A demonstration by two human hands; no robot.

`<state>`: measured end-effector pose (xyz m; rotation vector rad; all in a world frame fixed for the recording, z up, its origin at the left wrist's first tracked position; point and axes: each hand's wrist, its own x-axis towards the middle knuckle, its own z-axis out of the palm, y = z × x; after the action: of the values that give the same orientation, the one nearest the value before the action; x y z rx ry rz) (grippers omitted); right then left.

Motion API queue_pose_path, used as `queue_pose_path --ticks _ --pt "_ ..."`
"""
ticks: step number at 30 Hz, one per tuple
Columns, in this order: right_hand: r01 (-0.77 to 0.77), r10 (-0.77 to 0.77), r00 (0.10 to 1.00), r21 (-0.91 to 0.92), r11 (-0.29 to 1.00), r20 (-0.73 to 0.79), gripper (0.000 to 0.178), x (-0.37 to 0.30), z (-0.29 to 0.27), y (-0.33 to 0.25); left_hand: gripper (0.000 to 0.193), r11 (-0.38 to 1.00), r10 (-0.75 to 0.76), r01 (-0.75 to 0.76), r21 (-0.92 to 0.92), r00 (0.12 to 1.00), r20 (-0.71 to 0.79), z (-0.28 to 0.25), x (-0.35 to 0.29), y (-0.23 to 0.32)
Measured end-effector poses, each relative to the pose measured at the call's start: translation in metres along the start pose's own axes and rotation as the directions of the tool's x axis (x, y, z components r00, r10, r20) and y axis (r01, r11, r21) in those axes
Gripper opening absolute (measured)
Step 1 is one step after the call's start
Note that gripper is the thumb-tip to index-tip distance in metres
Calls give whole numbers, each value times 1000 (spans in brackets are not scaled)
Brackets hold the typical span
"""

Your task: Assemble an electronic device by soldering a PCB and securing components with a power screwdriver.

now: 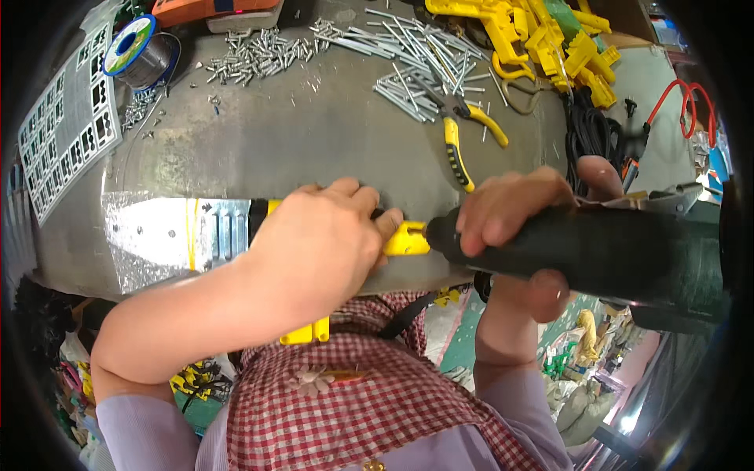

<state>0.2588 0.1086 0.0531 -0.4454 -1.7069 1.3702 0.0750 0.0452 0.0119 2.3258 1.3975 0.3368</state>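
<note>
My left hand [318, 243] is closed around a yellow plastic part [408, 239], pressing it down on the grey worktop. Most of that part is hidden under my fingers. In my right hand [522, 208] is a dark power screwdriver [620, 255], lying sideways with my fingers and thumb wrapped around its front. Its nose meets the right end of the yellow part, so the bit itself cannot be made out. Left of my left hand lies a ridged shiny metal piece [228, 231] beside clear plastic film and a yellow band.
Beyond my hands lie yellow-handled pliers [452, 145], long metal pins [408, 59] and a heap of small screws [263, 56]. Yellow plastic parts [550, 39] pile up at the far right near black cables [589, 137]. A solder wire spool [141, 55] and printed sheet [71, 118] are far left.
</note>
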Motion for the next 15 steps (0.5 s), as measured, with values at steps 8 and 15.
queue_pose_path --ticks 8,15 --pt "75 -78 997 111 991 21 75 5 -2 13 40 999 43 -42 16 999 -22 -2 6 -4" --pt "-27 93 964 257 966 -249 93 6 -5 13 43 1000 7 -7 6 1000 4 -6 8 0"
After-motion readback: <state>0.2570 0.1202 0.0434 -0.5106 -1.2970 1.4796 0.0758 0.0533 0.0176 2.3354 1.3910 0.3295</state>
